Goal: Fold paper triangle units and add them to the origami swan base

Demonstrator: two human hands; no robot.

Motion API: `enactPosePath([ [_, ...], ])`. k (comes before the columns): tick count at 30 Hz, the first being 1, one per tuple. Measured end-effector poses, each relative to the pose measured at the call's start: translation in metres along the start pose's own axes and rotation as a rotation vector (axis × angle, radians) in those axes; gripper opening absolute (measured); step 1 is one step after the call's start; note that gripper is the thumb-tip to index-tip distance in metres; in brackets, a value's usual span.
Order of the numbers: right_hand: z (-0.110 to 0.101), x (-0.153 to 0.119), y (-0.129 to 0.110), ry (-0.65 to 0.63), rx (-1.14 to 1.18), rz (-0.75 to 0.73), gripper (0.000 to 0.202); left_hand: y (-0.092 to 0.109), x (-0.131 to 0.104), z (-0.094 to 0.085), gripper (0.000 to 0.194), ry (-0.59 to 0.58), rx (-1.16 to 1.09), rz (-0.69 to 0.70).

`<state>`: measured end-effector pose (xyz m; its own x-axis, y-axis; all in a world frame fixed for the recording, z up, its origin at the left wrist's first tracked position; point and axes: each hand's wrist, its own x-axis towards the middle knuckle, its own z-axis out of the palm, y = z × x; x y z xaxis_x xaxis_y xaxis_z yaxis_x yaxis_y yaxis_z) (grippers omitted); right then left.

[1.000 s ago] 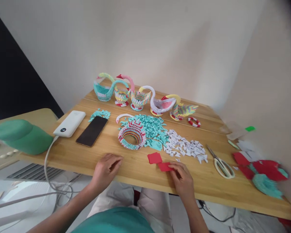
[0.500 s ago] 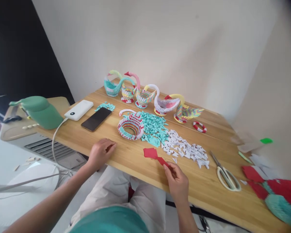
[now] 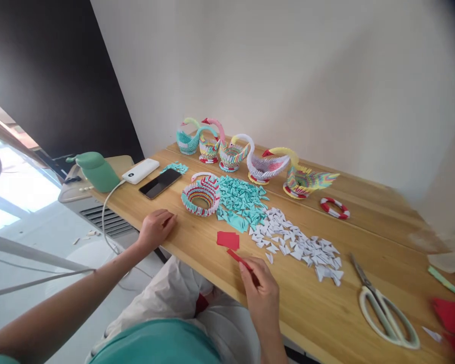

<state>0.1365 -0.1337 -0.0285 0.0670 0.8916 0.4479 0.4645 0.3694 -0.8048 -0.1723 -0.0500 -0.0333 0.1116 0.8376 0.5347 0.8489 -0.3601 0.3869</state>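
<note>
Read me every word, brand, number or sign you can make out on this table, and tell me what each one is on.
No readable text anywhere in this view.
White power bank: a pale mark on its dark round spot, too small to read.
Phone: dark screen, no lettering that I can make out.
Scissors, green bottle, red paper in the right hand: none legible.

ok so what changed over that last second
The red paper in the right hand went from showing its broad face to a narrow strip, tilted or folded, I can't tell. The view swung too. Nothing was let go. The left hand stays at the table edge; the red stack and scissors lie as before.
</note>
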Motion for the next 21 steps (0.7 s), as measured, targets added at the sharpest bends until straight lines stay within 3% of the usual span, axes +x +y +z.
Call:
enactPosePath([
  [14, 0.000, -0.002, 0.008, -0.042, -0.026, -0.033, 0.018, 0.002, 0.000, 0.000, 0.041, 0.064, -0.064, -0.047],
  [21, 0.003, -0.005, 0.010, 0.131, -0.086, 0.153, 0.026, -0.005, 0.001, -0.002, 0.042, 0.041, -0.121, -0.040],
])
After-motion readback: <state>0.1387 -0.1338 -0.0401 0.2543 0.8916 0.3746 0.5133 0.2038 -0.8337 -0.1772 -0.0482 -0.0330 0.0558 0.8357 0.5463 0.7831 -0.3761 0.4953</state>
